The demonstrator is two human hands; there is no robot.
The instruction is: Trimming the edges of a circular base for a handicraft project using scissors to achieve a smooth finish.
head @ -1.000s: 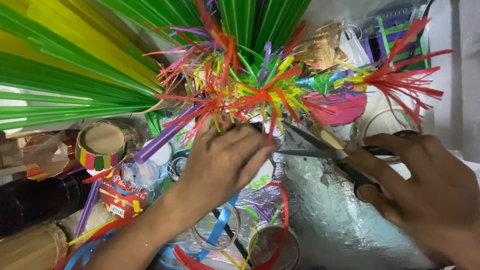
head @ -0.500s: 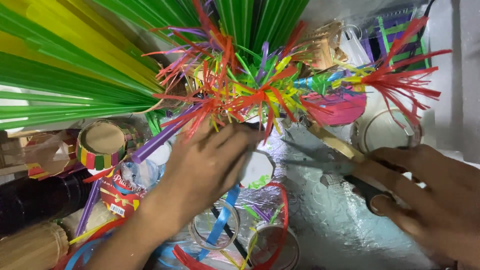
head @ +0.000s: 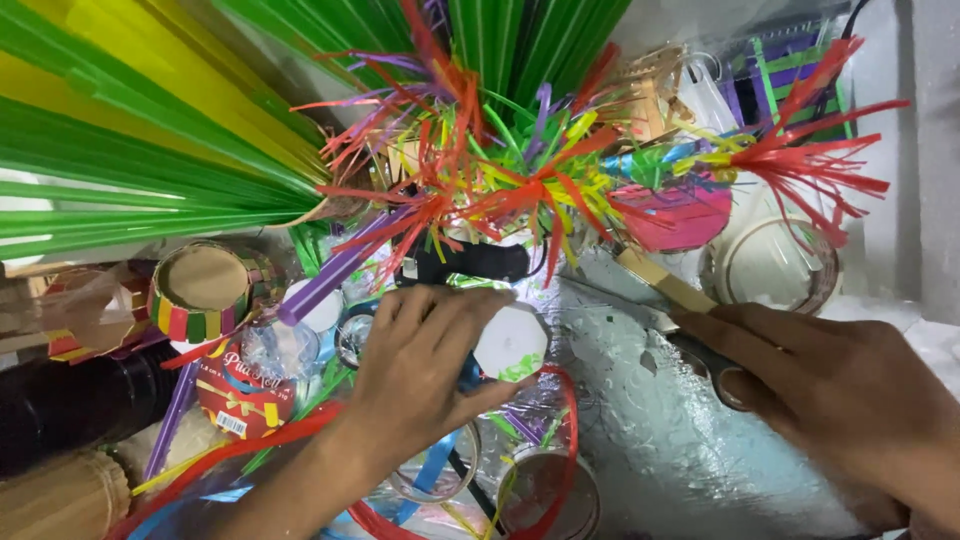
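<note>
From my remote seat I saw the left hand lying palm-down in the middle of the clutter, its fingers loosely curled, with thumb and forefinger pinching a white octagonal paper piece just below the fringed straw ornament. The right hand sat at the right edge, fingers clenched through the dark handles of the scissors, whose blades pointed left across the crinkled silver foil towards the ornament.

A short round cup banded in red, yellow and green strips stood at the left; I could see only its brown inside. Near the bottom, two clear round rings lay among loose red and blue strips. At far right, a clear tape roll rested under a red fringed tassel.

Compared with half a second before, the left hand had slid a little nearer and had uncovered the white piece, and the right hand had drawn the scissors back to the right, so more foil showed between the hands.

A round red packet with a yellow ribbon pattern and a small white barcode label lay near the left, beside the cup. Green and yellow flat strips fanned across the far left.
</note>
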